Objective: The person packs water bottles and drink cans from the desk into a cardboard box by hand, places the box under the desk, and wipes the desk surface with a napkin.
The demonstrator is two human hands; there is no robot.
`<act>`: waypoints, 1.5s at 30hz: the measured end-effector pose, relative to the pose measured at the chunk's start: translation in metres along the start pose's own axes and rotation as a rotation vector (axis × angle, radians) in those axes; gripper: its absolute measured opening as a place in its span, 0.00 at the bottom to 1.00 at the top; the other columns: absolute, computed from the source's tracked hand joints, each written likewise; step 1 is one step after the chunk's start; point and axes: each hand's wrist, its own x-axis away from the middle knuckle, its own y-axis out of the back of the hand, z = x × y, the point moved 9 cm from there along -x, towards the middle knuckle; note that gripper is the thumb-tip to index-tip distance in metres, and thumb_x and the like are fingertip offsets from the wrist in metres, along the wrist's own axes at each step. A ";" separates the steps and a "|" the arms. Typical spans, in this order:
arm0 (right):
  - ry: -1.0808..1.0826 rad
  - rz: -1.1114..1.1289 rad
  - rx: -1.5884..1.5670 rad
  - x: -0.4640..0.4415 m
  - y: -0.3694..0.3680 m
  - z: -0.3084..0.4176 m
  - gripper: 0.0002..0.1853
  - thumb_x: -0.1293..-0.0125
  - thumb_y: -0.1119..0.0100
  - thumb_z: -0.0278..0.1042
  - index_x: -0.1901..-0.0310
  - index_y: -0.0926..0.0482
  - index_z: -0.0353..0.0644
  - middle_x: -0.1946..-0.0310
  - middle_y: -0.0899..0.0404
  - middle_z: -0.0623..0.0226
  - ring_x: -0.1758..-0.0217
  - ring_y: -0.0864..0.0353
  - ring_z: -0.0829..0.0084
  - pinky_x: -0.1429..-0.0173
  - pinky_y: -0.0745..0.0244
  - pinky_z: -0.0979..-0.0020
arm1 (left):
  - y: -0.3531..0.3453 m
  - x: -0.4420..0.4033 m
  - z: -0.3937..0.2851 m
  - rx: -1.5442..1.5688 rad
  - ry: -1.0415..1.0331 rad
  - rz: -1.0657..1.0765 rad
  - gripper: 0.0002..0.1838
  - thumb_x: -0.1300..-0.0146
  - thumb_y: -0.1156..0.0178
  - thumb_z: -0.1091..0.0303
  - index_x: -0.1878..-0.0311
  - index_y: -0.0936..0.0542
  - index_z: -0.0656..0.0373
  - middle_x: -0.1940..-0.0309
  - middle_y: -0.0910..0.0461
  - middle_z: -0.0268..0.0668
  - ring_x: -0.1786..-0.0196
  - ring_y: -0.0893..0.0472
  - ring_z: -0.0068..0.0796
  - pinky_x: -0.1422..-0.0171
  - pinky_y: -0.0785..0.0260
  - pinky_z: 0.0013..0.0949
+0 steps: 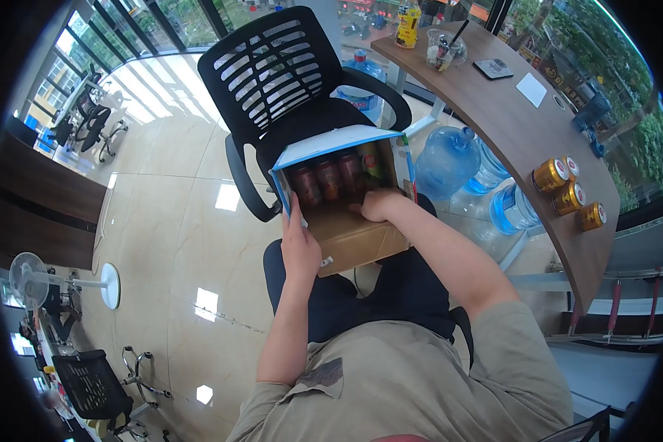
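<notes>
An open cardboard box [361, 239] with a blue and white flap rests in front of me, partly over the seat of a black chair [272, 74]. Several dark red cans [328, 179] stand side by side inside it, with a green one [372, 166] at their right. My left hand [300, 243] grips the box's left wall, fingers along its outer side. At the box's opening, near the cans, my right hand [378, 205] has its fingers curled; whatever they may hold is hidden.
On the curved wooden desk [486, 96] at the right are several gold cans [569, 197], a plastic cup [446, 51], a yellow bottle [407, 26] and a scale [493, 68]. Large water bottles [446, 162] stand beneath. A white fan [33, 280] is at the left.
</notes>
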 end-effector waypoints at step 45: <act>0.128 -0.170 0.391 -0.034 0.011 0.089 0.39 0.18 0.73 0.68 0.10 0.65 0.76 0.07 0.73 0.62 0.06 0.78 0.45 0.16 0.85 0.22 | 0.000 -0.002 0.013 -0.083 -0.015 -0.009 0.41 0.27 0.55 0.85 0.12 0.42 0.46 0.18 0.36 0.54 0.29 0.22 0.61 0.29 0.23 0.50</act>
